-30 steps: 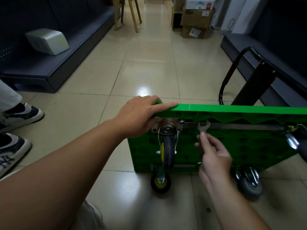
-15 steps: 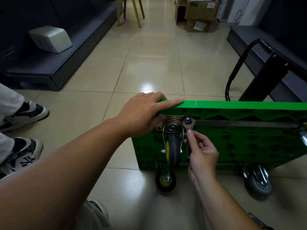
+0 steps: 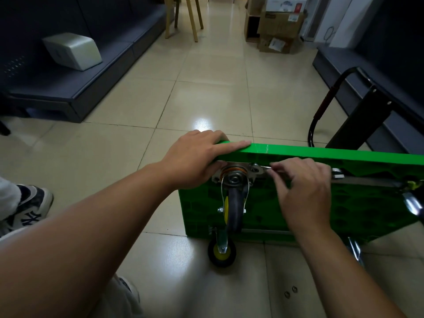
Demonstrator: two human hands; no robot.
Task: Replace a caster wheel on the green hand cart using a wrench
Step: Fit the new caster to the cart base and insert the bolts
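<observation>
The only mark I can read is an interlocked NY monogram on the side of a sneaker (image 3: 32, 214), well left of the fingers (image 3: 231, 146) of my left hand (image 3: 195, 157). Labels on the cardboard boxes (image 3: 278, 26) beyond the fingertips are too blurred to read.

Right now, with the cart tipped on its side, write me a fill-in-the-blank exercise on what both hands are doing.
1. The left hand rests on the top edge of the cart, whose colour is ____.
2. The right hand holds a ____ at a bolt beside the upper wheel.
3. The lower wheel has a ____ hub.
4. Two small loose metal parts lie on the tiled ____.
Missing words: green; wrench; yellow; floor.
</observation>
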